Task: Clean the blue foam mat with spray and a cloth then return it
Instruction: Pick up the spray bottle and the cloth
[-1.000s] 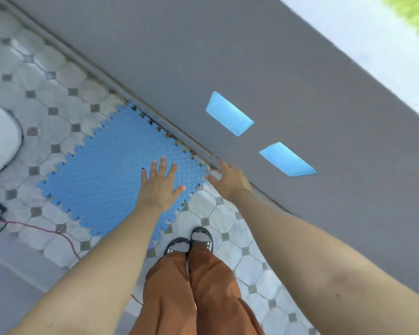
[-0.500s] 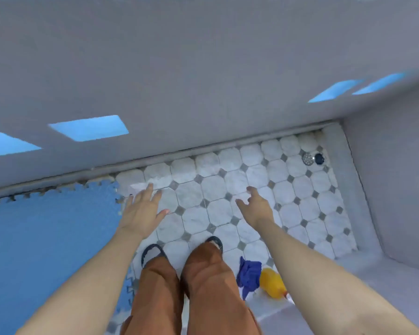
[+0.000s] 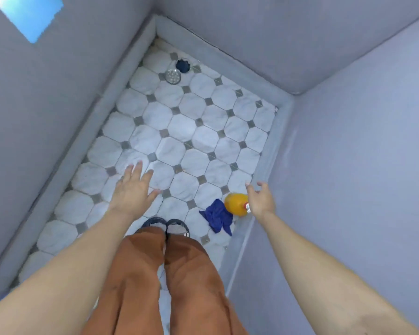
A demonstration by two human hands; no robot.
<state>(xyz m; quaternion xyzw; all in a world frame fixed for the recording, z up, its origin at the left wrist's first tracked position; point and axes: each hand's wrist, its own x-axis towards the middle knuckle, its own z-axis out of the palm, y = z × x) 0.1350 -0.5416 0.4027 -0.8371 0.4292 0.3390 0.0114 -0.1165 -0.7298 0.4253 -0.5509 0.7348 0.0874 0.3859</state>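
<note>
orange spray bottle [image 3: 235,204] on its side, nozzle rightward

This looks like a washing corner of a home, perhaps a bathroom or balcony wash area. The floor [image 3: 184,131] is laid with pale octagonal tiles and small grey squares, closed in by a low grey curb [image 3: 230,66] and plain grey walls [image 3: 363,131]. A round metal drain cover [image 3: 173,76] sits in the tiles at 12 o'clock, near the corner.
</note>
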